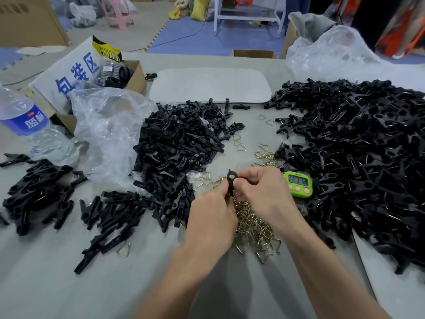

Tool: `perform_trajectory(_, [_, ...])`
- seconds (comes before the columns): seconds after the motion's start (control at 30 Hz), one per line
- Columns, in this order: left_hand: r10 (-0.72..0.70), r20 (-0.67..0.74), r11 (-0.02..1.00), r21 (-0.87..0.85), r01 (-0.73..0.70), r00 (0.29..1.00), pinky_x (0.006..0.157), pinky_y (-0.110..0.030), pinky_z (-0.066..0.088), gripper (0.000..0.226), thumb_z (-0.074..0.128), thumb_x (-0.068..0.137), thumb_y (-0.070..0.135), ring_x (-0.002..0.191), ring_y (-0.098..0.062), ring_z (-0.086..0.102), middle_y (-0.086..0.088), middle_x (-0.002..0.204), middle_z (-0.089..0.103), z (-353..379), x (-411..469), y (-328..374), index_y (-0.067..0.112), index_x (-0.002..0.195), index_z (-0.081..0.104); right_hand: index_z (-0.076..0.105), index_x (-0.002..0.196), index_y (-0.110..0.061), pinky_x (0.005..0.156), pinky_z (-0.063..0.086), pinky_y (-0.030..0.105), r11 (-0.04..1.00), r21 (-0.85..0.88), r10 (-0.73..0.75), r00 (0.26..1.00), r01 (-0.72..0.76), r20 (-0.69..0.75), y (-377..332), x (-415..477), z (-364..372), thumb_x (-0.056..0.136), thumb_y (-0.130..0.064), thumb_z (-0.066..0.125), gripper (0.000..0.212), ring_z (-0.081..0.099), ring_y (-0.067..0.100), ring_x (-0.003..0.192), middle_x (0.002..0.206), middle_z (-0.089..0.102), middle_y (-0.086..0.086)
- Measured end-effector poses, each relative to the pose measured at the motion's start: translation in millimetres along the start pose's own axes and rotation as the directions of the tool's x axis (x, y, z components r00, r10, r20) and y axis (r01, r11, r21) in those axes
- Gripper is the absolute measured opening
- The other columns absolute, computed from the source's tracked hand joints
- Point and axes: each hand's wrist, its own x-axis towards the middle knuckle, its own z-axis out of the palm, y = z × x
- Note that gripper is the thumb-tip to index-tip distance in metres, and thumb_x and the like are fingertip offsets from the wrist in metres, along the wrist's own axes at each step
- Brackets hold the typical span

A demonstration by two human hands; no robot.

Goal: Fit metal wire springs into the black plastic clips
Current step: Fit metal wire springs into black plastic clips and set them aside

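Both hands meet above the heap of brass wire springs (255, 224) at the table's centre. My left hand (212, 215) grips the lower end of one black plastic clip (230, 180), which stands upright. My right hand (264, 189) pinches the same clip from the right near its round top. Whether a spring sits in this clip is hidden by my fingers. A large pile of black clips (181, 143) lies behind my hands, and a much bigger pile (358, 162) spreads over the right side.
A green timer (298, 184) sits just right of my hands. Smaller clip heaps (39, 192) lie at left, with a water bottle (30, 127), crumpled plastic bag (105, 130) and cardboard box (135, 77). A grey pad (210, 85) lies at the back.
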Motion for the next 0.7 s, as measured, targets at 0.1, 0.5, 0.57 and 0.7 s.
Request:
perform_trajectory(0.1, [0.04,0.02,0.999,-0.031,-0.04,0.999,0.082,-0.036,0.052,0.032,0.054,0.096,0.01,0.09,-0.026,0.068,0.0,0.093,0.076,-5.0,1.2,-8.3,0.029,0.117,0.067,0.077,0.082,-0.021,0.067,0.064,0.028,0.998,-0.06,0.016,0.999,-0.015,0.029,0.7,1.0,-1.8,0.093,-0.011,0.069,0.017,0.074,0.012,0.064,0.07,0.077,-0.003])
perform_trajectory(0.5, [0.151,0.122,0.907,-0.411,-0.088,0.981,0.08,-0.016,0.054,0.04,0.073,0.092,0.006,0.085,0.001,0.069,0.031,0.092,0.073,-28.7,34.6,-22.7,0.038,0.117,0.078,0.073,0.09,-0.002,0.064,0.056,0.03,0.996,0.014,0.077,0.911,-0.09,0.406,-9.8,8.0,-26.8,0.099,-0.004,0.059,0.017,0.063,0.018,0.064,0.067,0.067,0.006])
perform_trajectory(0.57, [0.108,0.042,0.905,-0.418,-0.081,0.993,0.068,-0.01,0.049,0.034,0.077,0.09,0.009,0.071,0.004,0.063,0.029,0.08,0.071,-27.6,36.5,-27.0,0.038,0.109,0.081,0.074,0.09,0.0,0.065,0.056,0.026,0.978,0.138,0.085,0.904,-0.156,0.418,-10.0,11.1,-27.6,0.1,-0.008,0.063,0.016,0.064,0.019,0.067,0.074,0.07,0.009])
perform_trajectory(0.7, [-0.12,-0.141,0.832,-0.554,0.022,0.983,0.057,-0.01,0.048,0.029,0.079,0.09,0.014,0.061,0.001,0.059,0.022,0.08,0.075,-24.0,43.9,-45.1,0.043,0.095,0.079,0.075,0.093,-0.014,0.065,0.053,0.022,0.995,0.026,0.1,0.995,-0.1,0.007,-1.2,34.4,-23.2,0.098,-0.011,0.066,0.011,0.064,0.009,0.067,0.085,0.076,0.002])
